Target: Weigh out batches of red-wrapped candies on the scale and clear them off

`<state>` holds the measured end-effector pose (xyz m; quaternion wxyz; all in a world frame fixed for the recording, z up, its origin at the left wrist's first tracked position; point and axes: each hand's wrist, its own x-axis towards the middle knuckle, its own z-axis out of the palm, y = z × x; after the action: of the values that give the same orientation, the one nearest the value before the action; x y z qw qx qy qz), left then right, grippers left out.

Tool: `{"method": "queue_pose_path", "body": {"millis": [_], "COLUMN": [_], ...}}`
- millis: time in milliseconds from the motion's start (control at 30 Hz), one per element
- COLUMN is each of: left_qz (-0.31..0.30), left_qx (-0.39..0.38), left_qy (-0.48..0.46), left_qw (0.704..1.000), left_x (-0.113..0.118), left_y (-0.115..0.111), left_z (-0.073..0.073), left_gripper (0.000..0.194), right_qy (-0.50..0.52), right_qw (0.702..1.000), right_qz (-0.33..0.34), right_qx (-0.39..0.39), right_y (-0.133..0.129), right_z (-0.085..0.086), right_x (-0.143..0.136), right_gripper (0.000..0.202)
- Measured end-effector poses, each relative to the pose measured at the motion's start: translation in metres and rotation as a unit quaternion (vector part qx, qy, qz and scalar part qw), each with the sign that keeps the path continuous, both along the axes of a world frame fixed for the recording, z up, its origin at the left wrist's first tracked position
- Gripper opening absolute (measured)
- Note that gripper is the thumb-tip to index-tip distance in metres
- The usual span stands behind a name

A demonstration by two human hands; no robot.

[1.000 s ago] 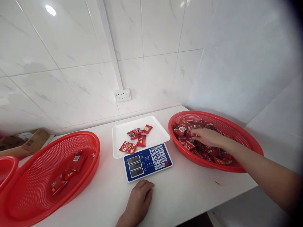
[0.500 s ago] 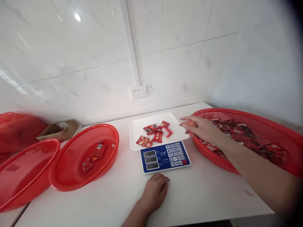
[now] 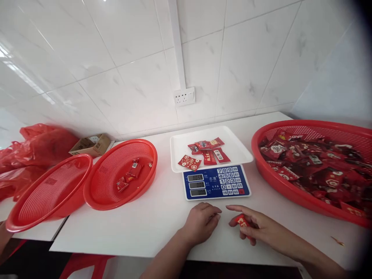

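My right hand [image 3: 257, 226] grips a small red wrapped packet [image 3: 242, 222] between thumb and fingers, index finger stretched out, low over the table in front of the scale. Facing it, my left hand [image 3: 202, 224] is curled closed near the table. Its palm is hidden, so I cannot tell whether anything is in it. Behind both hands stands a digital scale with a blue keypad panel [image 3: 216, 182] and lit readouts. On its white tray [image 3: 181, 145] lie several red packets [image 3: 205, 146], one [image 3: 189, 162] at the near left edge.
At right stands a large red basket [image 3: 270, 188] heaped with red packets. To the left, one red basket [image 3: 147, 145] holds a few packets, beside another red basket [image 3: 84, 166]. Farther left are a cardboard box [image 3: 91, 146] and red plastic bags [image 3: 43, 143]. A wall socket [image 3: 184, 97] is behind.
My right hand has moved from beside the tray's right edge down and toward me, carrying a red packet. My left hand stays curled before the scale. The view has tilted down.
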<state>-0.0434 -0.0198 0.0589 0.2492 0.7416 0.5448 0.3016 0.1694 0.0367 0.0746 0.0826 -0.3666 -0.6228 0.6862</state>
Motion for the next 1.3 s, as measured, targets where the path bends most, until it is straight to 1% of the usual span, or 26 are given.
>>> {"method": "queue_pose_path", "body": {"millis": [33, 100, 200, 300, 433, 533, 600, 667, 767, 833, 900, 967, 1000, 1033, 1100, 1167, 1233, 1300], "left_qz": [0.0, -0.003, -0.01, -0.006, -0.003, 0.001, 0.012, 0.034, 0.097, 0.164, 0.252, 0.359, 0.408, 0.451, 0.51, 0.535, 0.538, 0.525], "left_qx": [-0.002, -0.004, 0.001, 0.003, -0.001, -0.019, -0.028, -0.017, 0.051, 0.118, 0.189, 0.232, 0.231, 0.213, 0.148, 0.087, 0.056, 0.045], "left_qy": [-0.002, 0.002, 0.015, 0.023, 0.025, 0.012, -0.004, -0.018, -0.032, -0.024, 0.007, 0.041, 0.051, 0.055, 0.056, 0.069, 0.097, 0.119], "left_qw": [1.0, 1.0, 1.0, 1.0, 1.0, 1.0, 1.0, 0.999, 0.993, 0.979, 0.949, 0.903, 0.882, 0.865, 0.845, 0.838, 0.836, 0.842], "left_x": [0.0, 0.002, 0.003, 0.004, 0.004, 0.003, 0.002, -0.001, -0.014, -0.028, -0.047, -0.066, -0.074, -0.082, -0.094, -0.104, -0.113, -0.124], "left_y": [0.0, -0.001, -0.001, 0.0, 0.001, -0.001, -0.001, -0.001, 0.002, 0.003, 0.003, -0.003, -0.007, -0.012, -0.022, -0.03, -0.032, -0.028], "left_z": [0.001, 0.001, -0.001, -0.003, -0.003, 0.002, 0.009, 0.017, 0.032, 0.041, 0.048, 0.054, 0.057, 0.06, 0.064, 0.065, 0.065, 0.063], "left_gripper": [0.022, 0.021, 0.019, 0.018, 0.017, 0.018, 0.019, 0.02, 0.019, 0.018, 0.018, 0.02, 0.024, 0.03, 0.045, 0.054, 0.049, 0.042], "right_qy": [0.003, 0.005, 0.014, 0.034, 0.07, 0.106, 0.131, 0.148, 0.155, 0.153, 0.143, 0.133, 0.13, 0.127, 0.12, 0.117, 0.118, 0.12], "right_qw": [1.0, 0.999, 0.999, 0.998, 0.995, 0.989, 0.984, 0.98, 0.979, 0.981, 0.984, 0.986, 0.987, 0.988, 0.989, 0.989, 0.988, 0.987], "right_qz": [-0.003, -0.007, -0.002, 0.018, 0.037, 0.043, 0.026, 0.004, 0.013, 0.031, 0.04, 0.045, 0.046, 0.045, 0.045, 0.05, 0.055, 0.05], "right_qx": [-0.016, -0.033, -0.037, -0.044, -0.062, -0.092, -0.117, -0.134, -0.132, -0.119, -0.101, -0.088, -0.084, -0.081, -0.079, -0.079, -0.086, -0.097], "right_y": [-0.003, -0.006, -0.004, 0.001, 0.006, 0.01, 0.013, 0.016, 0.017, 0.016, 0.015, 0.015, 0.015, 0.015, 0.016, 0.016, 0.017, 0.017], "right_z": [-0.004, -0.008, -0.005, -0.003, -0.008, -0.014, -0.017, -0.02, -0.024, -0.026, -0.028, -0.031, -0.033, -0.035, -0.038, -0.041, -0.042, -0.042], "right_x": [-0.003, -0.009, -0.015, -0.018, -0.017, -0.012, -0.009, -0.007, -0.008, -0.009, -0.01, -0.01, -0.01, -0.01, -0.01, -0.01, -0.01, -0.011], "right_gripper": [0.06, 0.064, 0.066, 0.063, 0.058, 0.056, 0.053, 0.049, 0.047, 0.048, 0.049, 0.05, 0.05, 0.051, 0.05, 0.049, 0.049, 0.049]}}
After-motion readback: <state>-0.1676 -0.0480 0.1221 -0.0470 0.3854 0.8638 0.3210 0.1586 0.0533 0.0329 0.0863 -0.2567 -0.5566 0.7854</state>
